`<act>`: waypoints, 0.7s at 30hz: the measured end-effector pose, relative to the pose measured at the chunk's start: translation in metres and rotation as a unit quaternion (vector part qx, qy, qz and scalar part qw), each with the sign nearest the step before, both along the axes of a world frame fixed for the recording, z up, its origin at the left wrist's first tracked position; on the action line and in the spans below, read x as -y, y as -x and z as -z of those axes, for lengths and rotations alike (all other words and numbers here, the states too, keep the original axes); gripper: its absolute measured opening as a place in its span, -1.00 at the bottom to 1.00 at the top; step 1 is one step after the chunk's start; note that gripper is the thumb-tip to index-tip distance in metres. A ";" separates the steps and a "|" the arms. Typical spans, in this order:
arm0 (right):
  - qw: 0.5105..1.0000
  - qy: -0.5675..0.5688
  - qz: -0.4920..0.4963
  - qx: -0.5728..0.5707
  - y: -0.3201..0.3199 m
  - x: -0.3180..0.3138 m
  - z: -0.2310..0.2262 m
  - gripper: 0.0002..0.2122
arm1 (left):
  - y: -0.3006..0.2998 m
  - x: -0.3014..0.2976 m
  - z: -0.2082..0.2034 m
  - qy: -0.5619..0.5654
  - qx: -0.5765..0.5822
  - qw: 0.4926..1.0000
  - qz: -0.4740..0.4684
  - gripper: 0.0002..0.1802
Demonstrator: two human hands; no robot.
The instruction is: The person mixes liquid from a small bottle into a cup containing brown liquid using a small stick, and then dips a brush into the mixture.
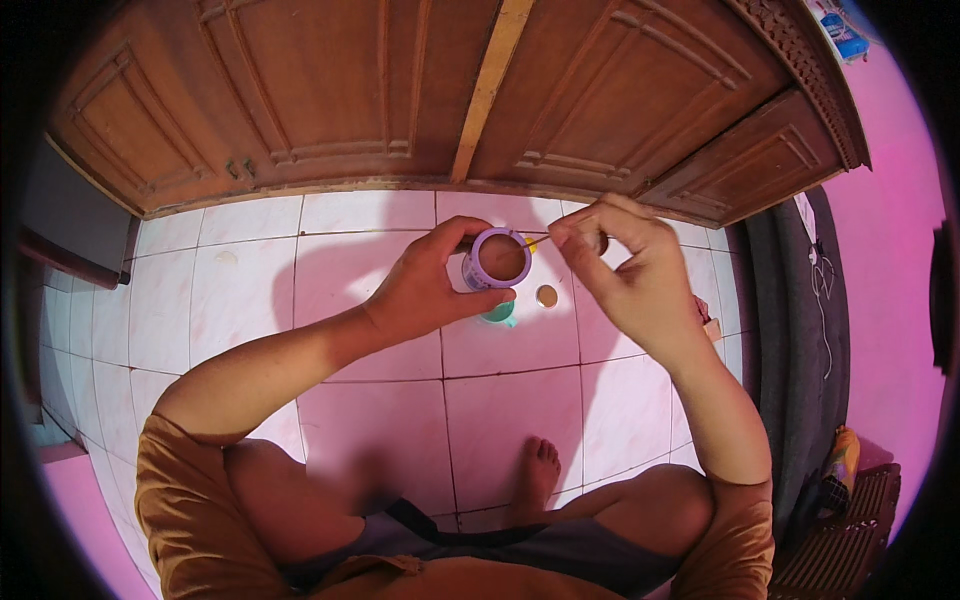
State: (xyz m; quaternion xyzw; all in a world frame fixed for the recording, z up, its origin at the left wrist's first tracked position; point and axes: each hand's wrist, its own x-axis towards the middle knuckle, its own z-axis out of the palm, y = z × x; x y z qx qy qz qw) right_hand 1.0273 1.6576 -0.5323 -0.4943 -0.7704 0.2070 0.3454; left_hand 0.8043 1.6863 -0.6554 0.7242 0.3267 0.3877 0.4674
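Note:
My left hand point(430, 279) is closed around the side of a small cup with a purple rim point(477, 273), held up above the floor. Brown contents point(503, 257) fill much of its inside. In my right hand point(630, 265), thumb and fingers pinch a thin stick-like utensil point(540, 240). Its far end reaches over the rim into the cup, and its tip cannot be made out. Below the cup, partly hidden by it and my left thumb, a teal cup point(499, 314) stands on the floor. Beside it lies a small round lid-like disc point(546, 296), brown with a pale rim.
A small yellow thing point(531, 244) shows behind the purple-rimmed cup. Large wooden cabinet doors point(330, 80) border the white tiled floor point(370, 420) at the far side. To the right runs a dark grey couch-like piece point(795, 330) with a white cable point(822, 270). My bare foot point(540, 470) rests in front.

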 end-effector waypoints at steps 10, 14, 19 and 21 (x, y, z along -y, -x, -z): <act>0.997 0.079 0.009 0.004 0.011 -0.014 0.034 -0.94 | 0.000 0.002 0.007 0.011 -0.007 1.000 0.005 -0.30; 0.996 0.041 -0.012 0.075 0.010 -0.023 0.051 -0.89 | -0.001 0.000 0.012 0.019 -0.006 1.000 0.012 -0.29; 0.993 0.024 -0.017 0.114 0.014 -0.031 0.055 -0.87 | 0.000 -0.004 0.026 0.031 -0.006 0.999 0.005 -0.27; 0.994 0.023 -0.013 0.110 0.014 -0.037 0.063 -0.86 | 0.001 -0.005 0.030 0.036 -0.008 0.999 0.005 -0.27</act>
